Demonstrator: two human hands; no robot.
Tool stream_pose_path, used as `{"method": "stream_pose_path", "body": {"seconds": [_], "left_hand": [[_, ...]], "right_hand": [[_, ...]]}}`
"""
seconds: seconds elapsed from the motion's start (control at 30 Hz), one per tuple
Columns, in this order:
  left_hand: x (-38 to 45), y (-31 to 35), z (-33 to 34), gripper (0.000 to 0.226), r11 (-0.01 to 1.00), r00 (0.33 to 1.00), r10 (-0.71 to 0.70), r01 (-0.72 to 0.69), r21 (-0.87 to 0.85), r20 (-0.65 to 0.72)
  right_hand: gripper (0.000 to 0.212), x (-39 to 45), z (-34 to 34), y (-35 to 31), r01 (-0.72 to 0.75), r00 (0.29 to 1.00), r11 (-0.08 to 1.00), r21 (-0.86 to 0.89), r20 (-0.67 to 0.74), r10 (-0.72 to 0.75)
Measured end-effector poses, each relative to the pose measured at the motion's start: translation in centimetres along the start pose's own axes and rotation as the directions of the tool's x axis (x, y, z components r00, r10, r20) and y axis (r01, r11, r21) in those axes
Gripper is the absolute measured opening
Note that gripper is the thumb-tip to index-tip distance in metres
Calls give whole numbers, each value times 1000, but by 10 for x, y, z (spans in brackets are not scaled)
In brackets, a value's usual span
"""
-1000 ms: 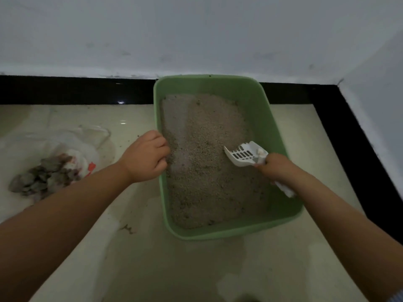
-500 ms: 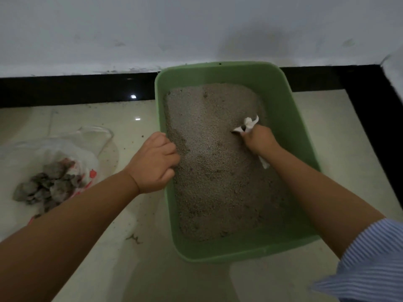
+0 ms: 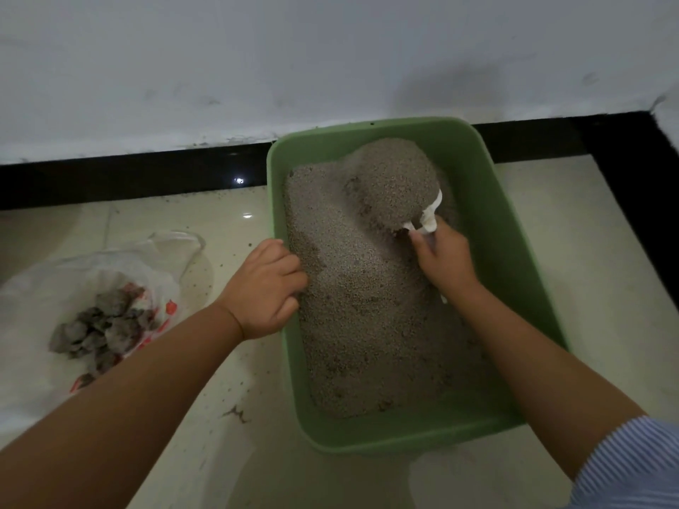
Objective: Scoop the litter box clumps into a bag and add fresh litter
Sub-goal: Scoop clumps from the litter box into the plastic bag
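We're mid-way, by our read. A pile of grey clumps already sits in the open plastic bag on the floor, left of the box & well apart from it, so some scooping is done. No fresh-litter container in view, so the refill looks not yet begun.

Right now the white scoop is buried at the far end of the green litter box, heaped w/ a big rounded mound of litter; only its rim & a bit of handle show. Our right hand has fingers wrapped round the handle. Our left hand has fingers curled over the box's near-left rim, prob. steadying it.

Materials: box is smooth moulded plastic, rectangular w/ rounded corners. Litter is fine, dry, sandy-grey grain w/ darker specks. Clumps are lumpy, darker, rock-like. Bag is thin, crinkly, translucent w/ red print. Floor is glossy pale tile, w/ stray grains scattered by the box.
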State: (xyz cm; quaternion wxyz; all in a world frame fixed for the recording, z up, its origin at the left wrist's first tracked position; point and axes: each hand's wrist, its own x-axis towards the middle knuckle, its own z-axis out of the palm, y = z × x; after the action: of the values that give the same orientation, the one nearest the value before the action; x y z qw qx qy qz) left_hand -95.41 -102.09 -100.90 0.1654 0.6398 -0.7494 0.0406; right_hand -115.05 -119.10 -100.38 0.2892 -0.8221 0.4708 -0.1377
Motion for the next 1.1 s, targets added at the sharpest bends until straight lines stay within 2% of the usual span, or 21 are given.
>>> {"method": "stream_pose_path", "body": {"seconds": [0.13, 0.33, 0.43, 0.67, 0.87, 0.97, 1.1], "left_hand": [[0, 1, -2, 27, 1000, 1000, -4, 4, 24, 8], [-1, 3, -4, 30, 999, 1000, -17, 17, 47, 1], [-1, 2, -3, 30, 999, 1000, -13, 13, 49, -4], [-2, 2, -2, 29, 999, 999, -2, 4, 41, -38], [-1, 1, 0, 28, 999, 999, -2, 4, 39, -39], [-2, 0, 1, 29, 999, 998, 5, -3, 38, -57], [-3, 1, 2, 28, 999, 997, 13, -10, 37, -81]], "right_hand": [[23, -14, -11, -10, 8, 1000, 999, 33, 1, -8], [13, -48, -12, -15, 25, 992, 1000, -9, 121, -24], [24, -60, -15, -15, -2, 994, 1000, -14, 109, 3], [23, -79, -25, -19, 89, 986, 996, -18, 140, -85], [21, -81, -32, -15, 118, 980, 990, -72, 170, -104], [17, -81, -40, -11, 69, 990, 997, -47, 125, -63], [30, -81, -51, -1, 110, 981, 978, -175, 178, -79]]}}
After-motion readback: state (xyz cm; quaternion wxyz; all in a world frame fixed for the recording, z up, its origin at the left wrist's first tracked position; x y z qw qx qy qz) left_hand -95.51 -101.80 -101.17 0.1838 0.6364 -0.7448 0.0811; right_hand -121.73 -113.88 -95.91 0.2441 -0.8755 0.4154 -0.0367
